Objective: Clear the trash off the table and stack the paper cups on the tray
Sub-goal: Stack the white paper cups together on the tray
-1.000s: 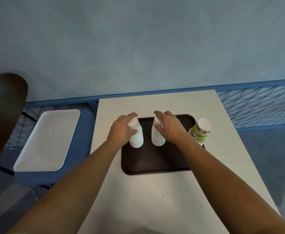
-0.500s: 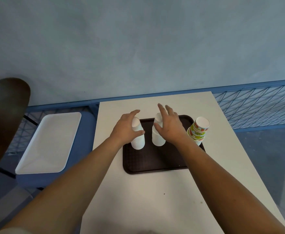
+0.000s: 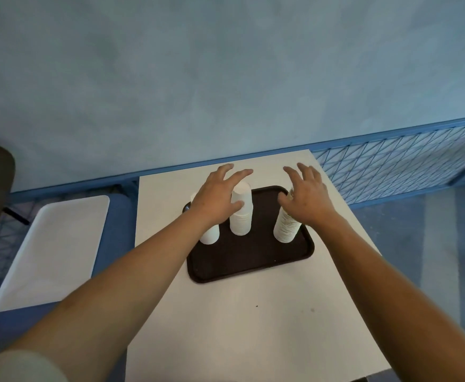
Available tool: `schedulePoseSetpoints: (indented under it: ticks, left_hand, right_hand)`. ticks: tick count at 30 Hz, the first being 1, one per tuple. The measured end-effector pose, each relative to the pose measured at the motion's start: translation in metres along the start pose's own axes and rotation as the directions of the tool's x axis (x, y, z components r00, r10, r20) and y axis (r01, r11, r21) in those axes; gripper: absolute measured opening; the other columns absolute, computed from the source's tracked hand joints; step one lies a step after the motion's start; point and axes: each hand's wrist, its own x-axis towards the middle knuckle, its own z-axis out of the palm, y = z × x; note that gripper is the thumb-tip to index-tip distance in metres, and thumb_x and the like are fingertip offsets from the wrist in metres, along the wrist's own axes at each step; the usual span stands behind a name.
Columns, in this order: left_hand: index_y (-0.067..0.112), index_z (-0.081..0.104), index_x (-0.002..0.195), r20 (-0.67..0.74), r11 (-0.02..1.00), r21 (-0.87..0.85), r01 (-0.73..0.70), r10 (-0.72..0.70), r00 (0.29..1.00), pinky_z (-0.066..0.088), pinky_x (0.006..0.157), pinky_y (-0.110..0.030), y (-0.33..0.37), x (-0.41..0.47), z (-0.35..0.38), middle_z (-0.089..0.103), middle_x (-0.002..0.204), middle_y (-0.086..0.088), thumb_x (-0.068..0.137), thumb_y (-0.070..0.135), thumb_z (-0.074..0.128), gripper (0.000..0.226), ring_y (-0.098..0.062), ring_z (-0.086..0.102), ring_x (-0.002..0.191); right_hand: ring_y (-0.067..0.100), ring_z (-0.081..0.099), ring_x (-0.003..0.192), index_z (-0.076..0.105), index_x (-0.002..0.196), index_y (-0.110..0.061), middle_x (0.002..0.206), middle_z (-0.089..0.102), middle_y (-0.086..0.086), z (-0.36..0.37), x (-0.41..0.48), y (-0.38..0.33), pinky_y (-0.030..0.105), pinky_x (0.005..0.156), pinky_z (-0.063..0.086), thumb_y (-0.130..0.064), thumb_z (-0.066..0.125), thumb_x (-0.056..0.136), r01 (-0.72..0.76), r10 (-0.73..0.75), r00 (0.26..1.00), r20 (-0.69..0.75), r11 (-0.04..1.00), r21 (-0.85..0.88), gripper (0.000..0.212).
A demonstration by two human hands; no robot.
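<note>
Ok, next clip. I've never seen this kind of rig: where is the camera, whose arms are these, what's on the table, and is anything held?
No robot here: a person works with bare hands. The camera sits on their head, looking forward and down, so both forearms reach in from the bottom. On the white table lies a dark brown tray carrying three stacks of paper cups: a left stack, a middle stack and a right stack. The left hand hovers with spread fingers over the left and middle stacks; the right hand, also spread, hides the top of the right stack. Neither grips anything; whether they touch the cups is unclear. A white tray lies left of the table.
</note>
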Motion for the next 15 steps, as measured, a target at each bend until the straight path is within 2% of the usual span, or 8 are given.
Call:
schedulePoseSetpoints:
  ticks: [4,7,9,11,15]
  left_hand:
    - [0.050,0.027,0.158,0.072,0.995,0.092,0.027,-0.034,0.997,0.039,0.118,-0.048,0.011,0.013,0.011,0.013,0.172,-0.001,0.091,0.028,0.078,0.087,-0.031,0.024,0.154]
    - [0.047,0.026,0.159,0.111,0.988,0.133,0.081,-0.097,0.989,0.040,0.117,-0.048,0.015,0.024,0.021,0.011,0.172,-0.003,0.092,0.025,0.077,0.088,-0.034,0.028,0.153]
    - [0.045,0.026,0.160,0.124,0.978,0.142,0.150,-0.168,0.978,0.044,0.115,-0.046,0.018,0.032,0.028,0.011,0.172,-0.004,0.092,0.024,0.077,0.087,-0.034,0.035,0.150]
    - [0.041,0.029,0.160,0.134,0.971,0.128,0.200,-0.217,0.967,0.048,0.111,-0.043,0.021,0.039,0.037,0.016,0.171,-0.005,0.094,0.023,0.074,0.082,-0.034,0.044,0.144]
    - [0.030,0.043,0.153,0.076,0.958,0.055,0.282,-0.286,0.955,0.049,0.105,-0.041,0.029,0.047,0.057,0.040,0.155,-0.006,0.098,0.020,0.068,0.062,-0.031,0.055,0.131]
  right_hand:
    - [0.043,0.018,0.149,0.021,0.156,-0.039,0.166,0.013,0.011,0.017,-0.002,0.015,0.062,0.111,0.034,-0.051,0.063,0.090,-0.024,0.029,0.990,0.139,0.999,-0.036,0.079]
    - [0.044,0.040,0.133,0.028,0.152,-0.039,0.161,0.011,0.008,0.031,-0.001,0.025,0.056,0.101,0.051,-0.035,0.068,0.093,-0.006,-0.001,0.986,0.164,0.999,0.042,0.072]
    - [0.041,0.049,0.121,0.035,0.146,-0.039,0.155,0.015,0.008,0.039,0.000,0.034,0.053,0.093,0.056,-0.019,0.069,0.092,0.051,-0.057,0.990,0.131,0.997,0.049,0.067]
    - [0.037,0.050,0.118,0.038,0.141,-0.039,0.151,0.018,0.007,0.044,0.003,0.044,0.051,0.088,0.059,-0.010,0.075,0.086,0.092,-0.096,0.988,0.124,0.995,0.032,0.072]
    - [0.036,0.049,0.119,0.038,0.136,-0.038,0.151,0.021,0.006,0.048,0.016,0.064,0.051,0.086,0.061,-0.008,0.082,0.080,0.196,-0.195,0.972,0.128,0.981,0.010,0.077]
